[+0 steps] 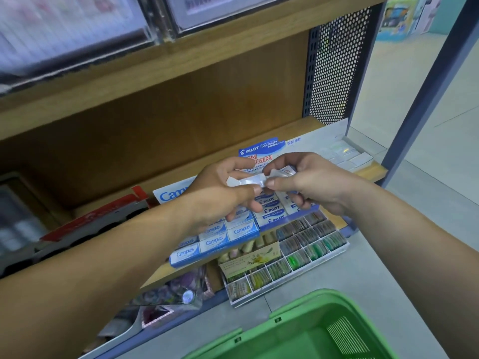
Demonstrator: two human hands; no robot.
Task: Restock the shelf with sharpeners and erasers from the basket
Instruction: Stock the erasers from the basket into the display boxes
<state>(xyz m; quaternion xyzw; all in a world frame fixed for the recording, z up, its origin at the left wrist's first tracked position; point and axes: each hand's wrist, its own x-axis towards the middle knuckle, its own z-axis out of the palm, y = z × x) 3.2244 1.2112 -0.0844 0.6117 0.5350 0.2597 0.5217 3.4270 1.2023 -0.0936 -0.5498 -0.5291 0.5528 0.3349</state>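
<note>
Two hands, the left hand [223,187] and right hand [311,182], each pinch one small white plastic-wrapped packet [255,180] above the blue Pilot eraser display box [272,211] on the wooden shelf [373,172]. Keeping one firm pinch and lowering it flat into the box would likely work best.

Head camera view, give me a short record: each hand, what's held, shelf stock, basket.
left hand: pinches left end of the clear wrapped packet
right hand: pinches its right end
Campus eraser box: on shelf, under the hands
Pilot eraser box: beside it, to the right
green basket: bottom of view, below the shelf
</note>
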